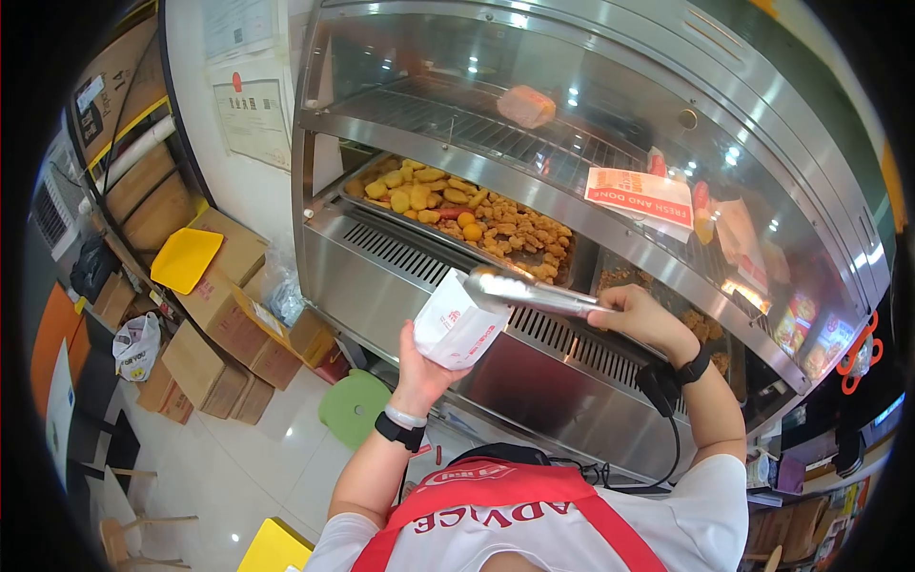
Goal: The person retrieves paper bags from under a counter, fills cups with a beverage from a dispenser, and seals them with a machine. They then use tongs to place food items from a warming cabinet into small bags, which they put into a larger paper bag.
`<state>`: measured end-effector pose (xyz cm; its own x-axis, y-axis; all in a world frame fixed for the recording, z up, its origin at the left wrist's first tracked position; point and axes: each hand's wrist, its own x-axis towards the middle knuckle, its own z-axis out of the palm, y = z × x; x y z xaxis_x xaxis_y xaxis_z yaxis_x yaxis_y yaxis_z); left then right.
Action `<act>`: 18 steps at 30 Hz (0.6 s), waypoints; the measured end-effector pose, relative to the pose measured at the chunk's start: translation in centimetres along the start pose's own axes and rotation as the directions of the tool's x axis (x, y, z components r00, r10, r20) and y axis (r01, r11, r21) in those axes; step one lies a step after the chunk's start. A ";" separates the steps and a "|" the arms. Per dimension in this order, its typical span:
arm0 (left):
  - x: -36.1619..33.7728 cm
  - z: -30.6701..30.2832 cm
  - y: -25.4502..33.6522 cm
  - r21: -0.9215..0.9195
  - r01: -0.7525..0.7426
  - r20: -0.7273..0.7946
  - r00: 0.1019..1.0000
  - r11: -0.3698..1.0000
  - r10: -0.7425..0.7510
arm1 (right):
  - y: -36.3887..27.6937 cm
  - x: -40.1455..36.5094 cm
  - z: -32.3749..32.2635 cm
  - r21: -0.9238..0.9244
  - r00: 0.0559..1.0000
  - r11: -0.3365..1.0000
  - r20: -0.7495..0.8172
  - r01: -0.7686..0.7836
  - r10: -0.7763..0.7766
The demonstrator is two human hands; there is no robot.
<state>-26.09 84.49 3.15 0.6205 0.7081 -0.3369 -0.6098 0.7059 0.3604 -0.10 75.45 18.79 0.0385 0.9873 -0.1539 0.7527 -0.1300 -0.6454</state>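
My left hand (426, 367) holds a white paper box (457, 322) with red print, its fingers wrapped round the lower part. Metal tongs (548, 294) are gripped in my right hand (637, 315), and their far end is at the box's upper edge. Whether the tongs hold any food is too blurred to tell. Just beyond, inside the glass-fronted warming cabinet (400, 276), lies a metal tray (355, 199) of fried pieces: yellow nuggets (417, 195) at the left and small browned pieces (529, 234) at the right.
On the upper wire rack are a wrapped item (526, 106) and a red-and-white paper box (640, 197). Cardboard boxes (205, 367), a yellow tray (187, 260) and a green stool (355, 408) stand at the left. A black cable hangs by my right wrist.
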 end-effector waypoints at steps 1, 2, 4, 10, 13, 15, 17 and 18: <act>0.2 -0.1 0.1 -0.040 0.020 0.058 0.998 0.999 -0.018 | -0.4 0.2 0.1 -0.015 0.999 1.000 0.042 0.020 -0.020; 0.4 -0.1 0.2 -0.078 0.042 0.117 0.993 0.996 -0.033 | -0.9 0.5 0.3 -0.030 0.996 0.999 0.084 0.041 -0.039; 0.6 -0.3 0.6 -0.084 0.035 0.105 0.994 0.996 -0.026 | -0.3 2.7 1.1 0.192 0.999 0.981 0.040 -0.020 0.013; -0.5 -1.0 1.3 -0.104 -0.015 0.062 0.998 0.994 0.022 | -1.9 10.7 2.5 -0.373 0.951 0.912 -0.305 -0.171 0.053; -1.0 -1.6 1.8 -0.107 -0.057 0.029 0.998 0.993 0.060 | -0.9 12.8 3.5 -0.531 0.955 0.821 -0.293 -0.209 0.054; -1.4 -2.1 2.0 -0.109 -0.081 0.008 0.997 0.991 0.082 | -0.1 12.9 3.5 -0.556 0.955 0.811 -0.296 -0.179 0.008; -1.5 -2.2 2.4 -0.143 -0.092 0.029 0.995 0.986 0.097 | 0.7 12.2 3.1 -0.446 0.929 0.890 -0.361 -0.099 -0.078; -1.4 -2.2 2.5 -0.143 -0.094 0.029 0.995 0.985 0.099 | 0.9 11.6 2.8 -0.447 0.930 0.889 -0.360 -0.097 -0.079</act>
<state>-29.59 85.26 2.58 0.5713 0.7735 -0.2744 -0.7295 0.6318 0.2620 -0.82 86.55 14.31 0.2125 0.9609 0.1773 0.9593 -0.1707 -0.2248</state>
